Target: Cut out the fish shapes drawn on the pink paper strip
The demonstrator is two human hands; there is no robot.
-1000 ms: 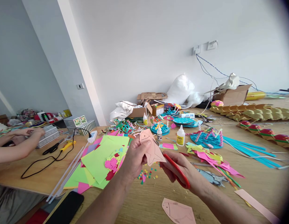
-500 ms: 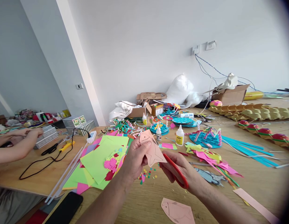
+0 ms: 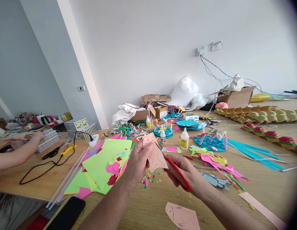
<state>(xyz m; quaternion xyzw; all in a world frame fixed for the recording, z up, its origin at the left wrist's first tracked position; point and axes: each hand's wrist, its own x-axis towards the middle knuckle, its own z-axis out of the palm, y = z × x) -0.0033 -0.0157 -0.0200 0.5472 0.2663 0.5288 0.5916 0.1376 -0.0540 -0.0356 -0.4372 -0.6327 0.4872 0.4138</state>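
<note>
My left hand [image 3: 138,159] pinches a piece of pink paper [image 3: 153,156] with a fish outline drawn on it, thumb on the front. Red-handled scissors [image 3: 179,174] are gripped in my right hand [image 3: 184,169]; their blades reach up along the right edge of the paper. Whether the blades touch the paper is hard to make out. On the table below lies a second pink paper [image 3: 182,215] with another drawn fish. Small coloured paper dots [image 3: 152,179] are scattered beneath my hands.
Green sheets [image 3: 97,163] with small cut-outs lie left, beside a black phone [image 3: 66,214]. Glue bottles [image 3: 184,139] and blue discs [image 3: 210,142] stand ahead. Paper strips [image 3: 215,159] lie right. Another person's arms [image 3: 16,150] work at the far left.
The scissors and my right hand have shifted slightly left and up, with the blades now showing along the paper's right edge. The pink paper has turned a little in my left hand.
</note>
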